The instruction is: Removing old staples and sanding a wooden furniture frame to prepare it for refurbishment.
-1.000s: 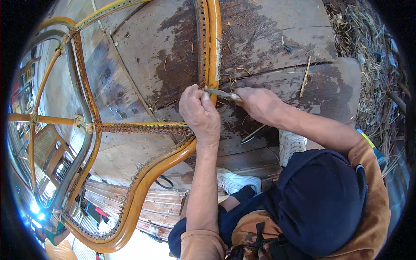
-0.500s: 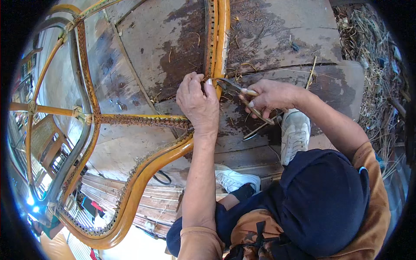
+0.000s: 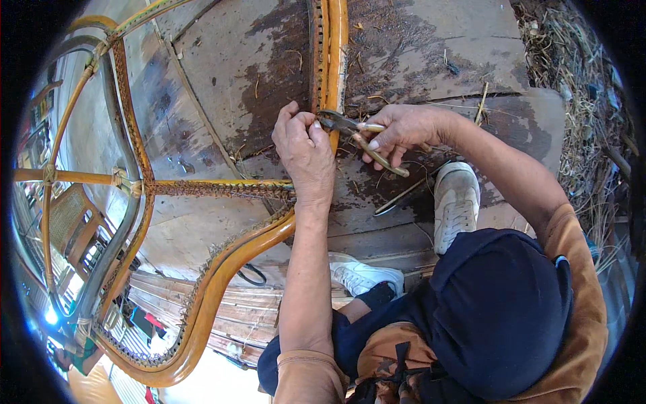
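Observation:
A curved rattan chair frame [image 3: 229, 259] lies in front of me, its inner edges lined with small holes and frayed cane ends. My left hand [image 3: 303, 148] rests over the far upright rail [image 3: 335, 57], thumb and fingers pinched together; whatever is between them is too small to make out. Wrapped round one handle of a pair of pliers [image 3: 370, 141], my right hand [image 3: 400, 135] holds the tool from the right. The pliers' handles are spread, and the jaws lie across the rail against my left fingertips. What the jaws touch is hidden.
Cane scraps lie on the stained wooden boards [image 3: 431, 47]. A thin pointed rod [image 3: 398, 200] rests beside my shoe [image 3: 457, 205]. Heaped cane strips [image 3: 579, 101] line the right side. A chair with a woven back [image 3: 70, 215] stands far left.
The pliers have moved left and slightly up, so their jaws now reach further across the rail to my left fingers. My left hand stays at the rail, shifting slightly.

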A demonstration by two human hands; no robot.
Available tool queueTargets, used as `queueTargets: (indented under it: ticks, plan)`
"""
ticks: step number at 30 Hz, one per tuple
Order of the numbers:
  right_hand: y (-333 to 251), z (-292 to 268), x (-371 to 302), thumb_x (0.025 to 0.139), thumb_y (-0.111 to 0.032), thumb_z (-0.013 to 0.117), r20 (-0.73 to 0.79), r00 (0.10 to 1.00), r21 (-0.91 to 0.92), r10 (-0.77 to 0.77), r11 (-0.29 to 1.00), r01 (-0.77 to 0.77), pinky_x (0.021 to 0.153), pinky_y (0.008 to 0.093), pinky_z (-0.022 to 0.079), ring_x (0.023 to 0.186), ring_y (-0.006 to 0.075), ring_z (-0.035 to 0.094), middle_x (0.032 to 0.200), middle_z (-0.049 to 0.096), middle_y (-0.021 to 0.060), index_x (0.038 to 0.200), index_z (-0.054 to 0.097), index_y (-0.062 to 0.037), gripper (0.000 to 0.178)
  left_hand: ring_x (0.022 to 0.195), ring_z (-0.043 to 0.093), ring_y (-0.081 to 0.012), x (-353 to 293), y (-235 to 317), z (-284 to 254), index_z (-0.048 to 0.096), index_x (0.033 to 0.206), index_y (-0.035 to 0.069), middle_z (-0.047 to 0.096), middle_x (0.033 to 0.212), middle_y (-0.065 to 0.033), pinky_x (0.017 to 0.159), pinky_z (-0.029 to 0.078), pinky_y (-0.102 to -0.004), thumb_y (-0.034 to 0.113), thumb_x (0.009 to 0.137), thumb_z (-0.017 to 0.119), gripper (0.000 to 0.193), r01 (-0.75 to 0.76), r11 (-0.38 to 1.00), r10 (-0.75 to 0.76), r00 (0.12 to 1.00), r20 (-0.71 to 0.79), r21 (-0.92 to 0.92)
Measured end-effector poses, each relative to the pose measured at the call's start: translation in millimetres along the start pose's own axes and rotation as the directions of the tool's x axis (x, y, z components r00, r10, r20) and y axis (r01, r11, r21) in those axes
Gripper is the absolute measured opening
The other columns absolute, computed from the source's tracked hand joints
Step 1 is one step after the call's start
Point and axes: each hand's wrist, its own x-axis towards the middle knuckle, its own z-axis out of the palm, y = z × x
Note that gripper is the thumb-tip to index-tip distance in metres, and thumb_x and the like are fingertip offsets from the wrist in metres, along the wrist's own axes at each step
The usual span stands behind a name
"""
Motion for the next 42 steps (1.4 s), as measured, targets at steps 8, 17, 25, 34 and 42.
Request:
queueTargets:
  ticks: [8,17,25,34,42]
  plan:
    - [-6,-6,2,0.090,-0.014,0.065,0.057,0.996,0.005,0.062,0.998,-0.063,0.066,0.0333,0.061,0.083,0.0234,0.071,0.102,0.068,0.0163,0.116,0.055,0.0021,0.033,0.118,0.047,-0.0347,5,1,-6,0.061,0.097,0.001,0.053,0.124,-0.0184,0.101,0.037,-0.0449,0.000,0.081,0.061,0.016,-0.040,0.999,0.040,0.999,0.012,0.016]
    - [-6,12,4,0.094,-0.026,0.061,-0.124,0.991,-0.131,0.047,0.989,-0.063,0.055,0.0293,0.056,0.063,0.0162,0.066,0.076,0.064,0.0050,0.099,0.059,-0.0017,0.025,0.122,0.045,-0.0338,-1,2,4,0.062,0.094,0.004,0.050,0.125,-0.0158,0.103,0.036,-0.0455,0.000,0.076,0.067,0.019,-0.146,0.975,0.160,0.984,-0.078,0.165]
    - [1,24,5,0.095,-0.026,0.058,-0.257,0.941,-0.545,-0.221,0.837,0.048,0.050,0.0329,0.050,0.054,0.0161,0.062,0.060,0.061,0.0054,0.080,0.060,0.0010,0.031,0.123,0.044,-0.0322,-6,2,11,0.062,0.093,0.004,0.050,0.125,-0.0129,0.103,0.035,-0.0461,0.001,0.077,0.066,0.017,-0.090,0.972,0.122,0.983,-0.136,0.217]
    - [9,26,10,0.096,-0.029,0.056,-0.313,0.916,-0.627,-0.251,0.779,-0.001,0.052,0.0380,0.051,0.053,0.0188,0.063,0.059,0.061,0.0079,0.082,0.060,0.0000,0.033,0.121,0.046,-0.0324,-7,1,14,0.061,0.092,0.004,0.050,0.122,-0.0129,0.102,0.034,-0.0472,0.003,0.077,0.065,0.016,-0.093,0.975,0.129,0.976,-0.176,0.202]
    - [18,31,8,0.094,-0.026,0.060,-0.289,0.810,-0.878,-0.511,0.478,-0.012,0.060,0.0436,0.051,0.066,0.0357,0.065,0.072,0.064,0.0174,0.092,0.058,0.0006,0.027,0.120,0.047,-0.0336,-12,1,13,0.062,0.093,0.001,0.053,0.124,-0.0177,0.102,0.035,-0.0460,0.003,0.082,0.062,0.011,-0.102,0.978,0.138,0.971,-0.196,0.181]
